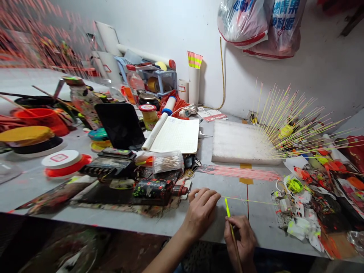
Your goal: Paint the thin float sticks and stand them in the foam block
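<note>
Near the front edge of the grey table, my right hand [241, 237] grips a paintbrush [233, 239] by its wooden handle, its tip coated in bright fluorescent yellow. Just above that tip runs a thin yellow-green stick [250, 200], held roughly level and pointing right. My left hand [202, 207] is closed about the stick's left end, with fingertips bent over it. Left of this hand lies a paint-spattered black motor tool [155, 190] with a red nose. Whether the stick reaches into that nose is hidden behind my left hand.
Pink-painted sticks [239, 172] lie in a row behind my hands. A white foam block [241, 142] carries many upright painted sticks. Paint-stained scraps [301, 223] cover the right side. An open notebook [179, 134], cotton swabs [168, 162] and a black tablet [121, 127] stand at centre-left.
</note>
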A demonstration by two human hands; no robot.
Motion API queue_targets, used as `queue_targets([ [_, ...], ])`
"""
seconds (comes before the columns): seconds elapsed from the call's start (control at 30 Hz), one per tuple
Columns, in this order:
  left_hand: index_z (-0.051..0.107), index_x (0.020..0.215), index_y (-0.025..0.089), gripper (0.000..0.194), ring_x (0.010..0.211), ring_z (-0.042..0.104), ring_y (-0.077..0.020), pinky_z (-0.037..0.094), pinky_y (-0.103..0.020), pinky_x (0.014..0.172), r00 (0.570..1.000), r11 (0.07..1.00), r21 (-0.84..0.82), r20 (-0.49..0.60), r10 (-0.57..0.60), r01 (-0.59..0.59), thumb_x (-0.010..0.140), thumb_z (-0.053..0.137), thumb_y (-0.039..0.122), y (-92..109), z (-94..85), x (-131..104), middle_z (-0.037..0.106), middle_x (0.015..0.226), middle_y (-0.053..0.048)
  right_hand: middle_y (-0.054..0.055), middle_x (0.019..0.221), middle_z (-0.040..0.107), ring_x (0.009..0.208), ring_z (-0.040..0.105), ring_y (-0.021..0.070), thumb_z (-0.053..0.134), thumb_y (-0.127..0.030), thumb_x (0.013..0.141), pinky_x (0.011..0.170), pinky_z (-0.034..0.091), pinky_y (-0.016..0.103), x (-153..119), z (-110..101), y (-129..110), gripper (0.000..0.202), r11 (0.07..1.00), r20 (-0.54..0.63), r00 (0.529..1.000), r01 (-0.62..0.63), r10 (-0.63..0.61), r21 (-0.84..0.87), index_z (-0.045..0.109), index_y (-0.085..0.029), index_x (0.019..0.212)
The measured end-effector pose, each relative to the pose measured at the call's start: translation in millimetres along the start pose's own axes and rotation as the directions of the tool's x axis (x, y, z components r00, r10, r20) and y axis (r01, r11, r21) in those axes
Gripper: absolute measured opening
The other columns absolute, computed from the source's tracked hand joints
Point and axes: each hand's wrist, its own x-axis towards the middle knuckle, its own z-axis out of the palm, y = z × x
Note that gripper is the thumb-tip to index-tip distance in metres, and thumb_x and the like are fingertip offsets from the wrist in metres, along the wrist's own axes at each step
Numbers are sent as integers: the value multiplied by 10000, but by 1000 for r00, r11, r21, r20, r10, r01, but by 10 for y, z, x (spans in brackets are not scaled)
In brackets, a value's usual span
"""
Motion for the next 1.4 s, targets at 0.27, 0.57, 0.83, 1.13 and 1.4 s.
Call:
queue_targets([
  [0.27,625,983,207,223,823,630,-134,346,-333,863,1000,1000,-2,1,-5,5,952,451,71,1,0,0,718,878,5,7,849,696,722,652,134,576,-121,977,657,529,235,-16,9,30,131,999,6,1000,-21,21,-25,639,-224,1026],
  [0.57,633,987,214,216,828,636,-130,349,-337,866,1000,1000,5,3,-17,17,948,470,79,3,9,-10,725,884,10,3,826,697,713,669,125,582,-120,967,647,544,202,44,-72,-31,124,999,-37,999,21,-22,-39,640,-216,1019],
  [0.83,631,1010,214,242,842,647,-146,384,-338,866,999,993,113,30,32,-35,923,475,51,-256,-240,-17,733,890,-2,24,853,700,743,636,150,585,-40,928,678,544,273,-19,26,-113,223,996,41,997,56,-59,70,627,-215,1061],
  [1.13,622,1006,206,206,830,642,-149,380,-353,898,999,992,115,14,48,-50,933,479,76,-251,-211,-45,740,896,-7,28,865,713,743,646,142,561,-70,946,658,550,242,114,217,-208,188,995,17,995,99,-98,-10,625,-204,1061],
  [1.4,633,1007,213,210,846,653,-146,369,-354,921,999,993,113,29,33,-36,933,485,82,-254,-220,-62,743,902,-4,17,825,707,701,664,135,549,-92,963,646,567,241,181,215,-212,170,992,27,993,113,-111,-56,632,-206,1058],
])
